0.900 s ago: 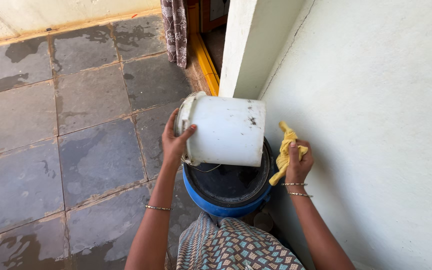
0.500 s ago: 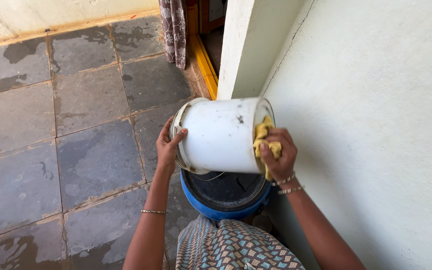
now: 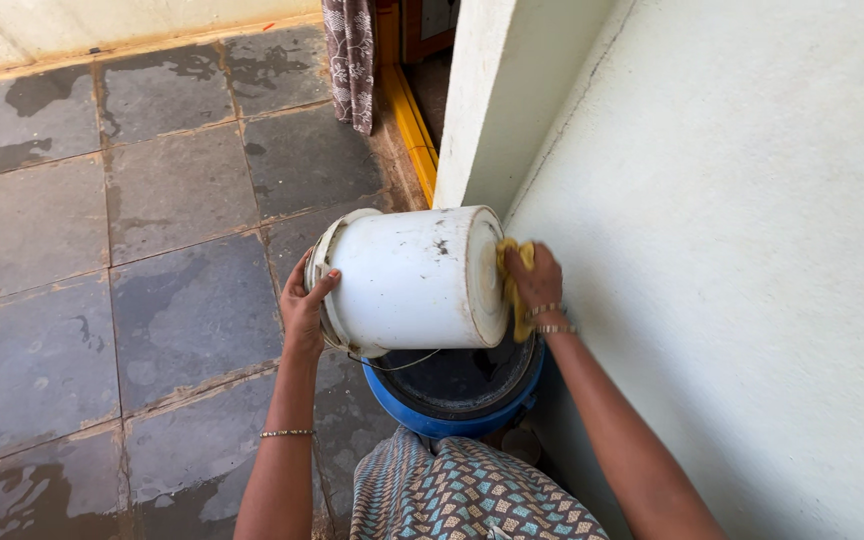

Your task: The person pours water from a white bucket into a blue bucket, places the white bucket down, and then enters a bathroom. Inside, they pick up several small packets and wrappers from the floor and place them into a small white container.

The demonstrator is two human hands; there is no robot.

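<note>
Wet grey stone tiles (image 3: 182, 300) covered the floor beside a pale plastered wall (image 3: 752, 250). One white bucket (image 3: 407, 280) lay sideways over one blue drum (image 3: 452, 395). The left hand (image 3: 304, 310) gripped its rim; the right hand (image 3: 535, 280) pressed one yellow cloth (image 3: 512, 290) against its base.

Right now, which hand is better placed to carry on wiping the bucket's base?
Right. The right hand presses the yellow cloth against the white bucket base, while the left hand grips its rim end, steadying it over the blue drum.
</note>
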